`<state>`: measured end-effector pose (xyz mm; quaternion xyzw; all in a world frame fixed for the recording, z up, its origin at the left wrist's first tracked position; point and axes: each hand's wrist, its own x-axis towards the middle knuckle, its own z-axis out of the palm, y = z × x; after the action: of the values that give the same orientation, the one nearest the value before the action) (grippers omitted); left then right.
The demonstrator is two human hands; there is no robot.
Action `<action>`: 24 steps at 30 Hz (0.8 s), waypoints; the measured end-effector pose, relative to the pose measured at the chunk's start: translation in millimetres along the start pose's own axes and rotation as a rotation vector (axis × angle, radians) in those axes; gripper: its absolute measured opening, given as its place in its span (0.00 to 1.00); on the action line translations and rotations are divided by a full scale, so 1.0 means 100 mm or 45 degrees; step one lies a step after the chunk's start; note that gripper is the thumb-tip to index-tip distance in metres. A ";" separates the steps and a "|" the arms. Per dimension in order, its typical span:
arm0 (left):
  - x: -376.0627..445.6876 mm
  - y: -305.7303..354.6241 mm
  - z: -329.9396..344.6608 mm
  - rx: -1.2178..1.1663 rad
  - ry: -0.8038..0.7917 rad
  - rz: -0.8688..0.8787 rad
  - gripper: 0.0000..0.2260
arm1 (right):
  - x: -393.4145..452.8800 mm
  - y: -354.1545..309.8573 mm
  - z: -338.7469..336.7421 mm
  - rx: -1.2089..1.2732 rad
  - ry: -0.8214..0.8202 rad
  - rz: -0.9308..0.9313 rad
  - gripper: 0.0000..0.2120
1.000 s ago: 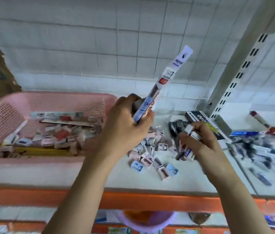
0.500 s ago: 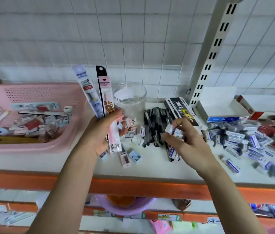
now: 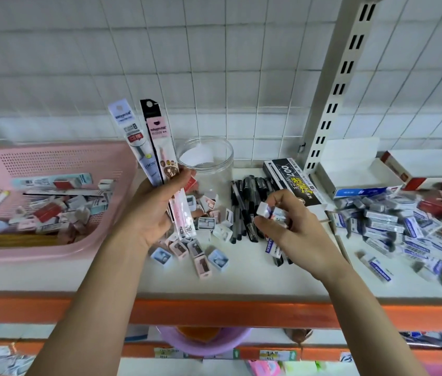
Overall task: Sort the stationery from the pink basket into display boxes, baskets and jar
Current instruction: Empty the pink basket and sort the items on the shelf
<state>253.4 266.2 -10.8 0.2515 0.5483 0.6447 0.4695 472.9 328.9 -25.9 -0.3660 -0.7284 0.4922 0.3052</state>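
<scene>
My left hand [image 3: 154, 210] grips two long packaged pens [image 3: 143, 147], one white and one pink with a black top, held upright in front of the clear jar [image 3: 209, 164]. My right hand [image 3: 290, 223] pinches a few small white erasers [image 3: 271, 213] over the black pens [image 3: 244, 202] lying on the shelf. The pink basket [image 3: 59, 158] stands at the left, still holding several small boxes and packs. Loose small sharpener boxes [image 3: 200, 248] lie between my hands.
A black pen box [image 3: 295, 183] and open white display boxes [image 3: 355, 169] stand right of the jar. A heap of blue-and-white and red erasers [image 3: 410, 229] covers the right side. The shelf's orange front edge [image 3: 214, 310] runs below; a slotted upright [image 3: 333, 99] rises behind.
The view has swung right and closer. My left hand has turned the pen packs upright and fanned two apart. My right hand has lifted slightly with the erasers.
</scene>
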 end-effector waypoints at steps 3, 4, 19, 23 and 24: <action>-0.04 0.03 0.05 -0.002 -0.006 -0.022 0.05 | 0.03 0.01 0.02 -0.008 0.005 -0.006 0.08; -0.05 0.03 0.08 0.029 -0.001 -0.018 0.06 | 0.03 0.02 0.03 -0.009 0.006 0.001 0.08; 0.07 -0.06 0.10 0.267 0.053 0.074 0.12 | 0.07 0.07 0.10 -0.076 0.018 0.009 0.10; 0.07 -0.09 0.05 0.155 0.023 0.058 0.03 | 0.08 0.09 0.14 -0.168 0.003 -0.013 0.08; 0.07 -0.09 0.04 0.102 0.002 0.037 0.02 | 0.09 0.10 0.15 -0.180 0.000 -0.013 0.08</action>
<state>257.3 273.7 -19.5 0.2775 0.5703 0.6293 0.4492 458.3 331.2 -39.3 -0.3830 -0.7633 0.4380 0.2809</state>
